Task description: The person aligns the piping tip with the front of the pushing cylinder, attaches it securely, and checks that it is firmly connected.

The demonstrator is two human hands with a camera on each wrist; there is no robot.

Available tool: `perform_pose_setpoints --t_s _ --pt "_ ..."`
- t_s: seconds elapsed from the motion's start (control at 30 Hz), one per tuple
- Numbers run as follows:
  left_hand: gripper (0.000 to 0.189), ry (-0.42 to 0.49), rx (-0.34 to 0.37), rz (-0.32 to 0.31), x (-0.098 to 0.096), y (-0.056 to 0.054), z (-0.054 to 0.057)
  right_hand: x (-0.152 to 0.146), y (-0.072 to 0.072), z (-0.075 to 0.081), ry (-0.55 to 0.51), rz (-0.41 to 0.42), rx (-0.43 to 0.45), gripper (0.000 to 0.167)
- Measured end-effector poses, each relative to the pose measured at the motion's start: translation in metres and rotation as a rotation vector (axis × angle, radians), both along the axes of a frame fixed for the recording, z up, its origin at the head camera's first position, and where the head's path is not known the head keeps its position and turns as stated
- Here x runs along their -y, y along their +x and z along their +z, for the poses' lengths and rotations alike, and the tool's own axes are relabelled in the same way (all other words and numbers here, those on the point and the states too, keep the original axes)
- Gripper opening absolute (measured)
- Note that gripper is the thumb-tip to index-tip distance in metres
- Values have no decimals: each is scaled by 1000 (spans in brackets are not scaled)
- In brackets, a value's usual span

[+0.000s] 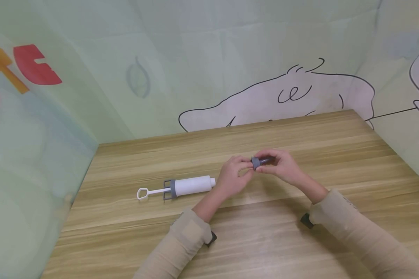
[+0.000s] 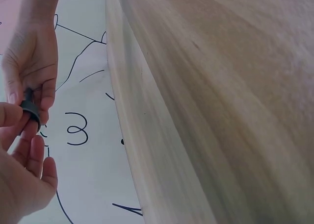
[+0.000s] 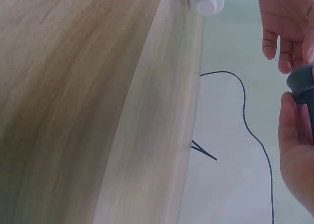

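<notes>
In the head view my right hand [image 1: 281, 166] pinches a dark grey nozzle [image 1: 256, 162] with a wide ringed end and a narrow stem. That stem points right, into the right palm. My left hand [image 1: 232, 176] meets the wide end from the left, its thumb and fingertips pinching the rim. Both hands are above the table. A white plunger pump [image 1: 193, 186], like a large syringe, lies left of the left hand. It has a grey handled collar [image 1: 173, 188], a white pull ring [image 1: 142, 193] at its left and a short white tip at its right.
The wood-grain table [image 1: 125, 232] reaches back to a pale curtain [image 1: 160, 77] with printed drawings. More curtain stands along the table's left and right sides. Black wrist straps [image 1: 307, 221] show under both beige sleeves [image 1: 352, 228].
</notes>
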State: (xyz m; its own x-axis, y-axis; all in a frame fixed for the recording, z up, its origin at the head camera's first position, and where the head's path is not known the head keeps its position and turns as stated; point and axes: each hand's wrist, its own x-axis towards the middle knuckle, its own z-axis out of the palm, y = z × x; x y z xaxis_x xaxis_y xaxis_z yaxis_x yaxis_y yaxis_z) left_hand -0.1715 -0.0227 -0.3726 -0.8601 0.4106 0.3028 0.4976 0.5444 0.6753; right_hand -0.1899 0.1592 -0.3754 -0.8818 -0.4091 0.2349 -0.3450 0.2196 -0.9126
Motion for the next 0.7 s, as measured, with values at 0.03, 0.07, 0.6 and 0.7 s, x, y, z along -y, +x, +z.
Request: perform_pose_setpoints --t_s 0.03,0.07,0.6,0.7 --pt "21 0 -2 -3 0 0 0 0 0 0 -4 8 4 30" --pt "21 0 -4 -4 0 0 0 0 0 -1 -3 15 6 30" --pt "18 -24 -19 14 5 -1 0 -2 -1 -3 -17 -4 54 32" --pt "18 -54 -24 16 10 -3 1 -3 -1 -1 7 -35 62 34"
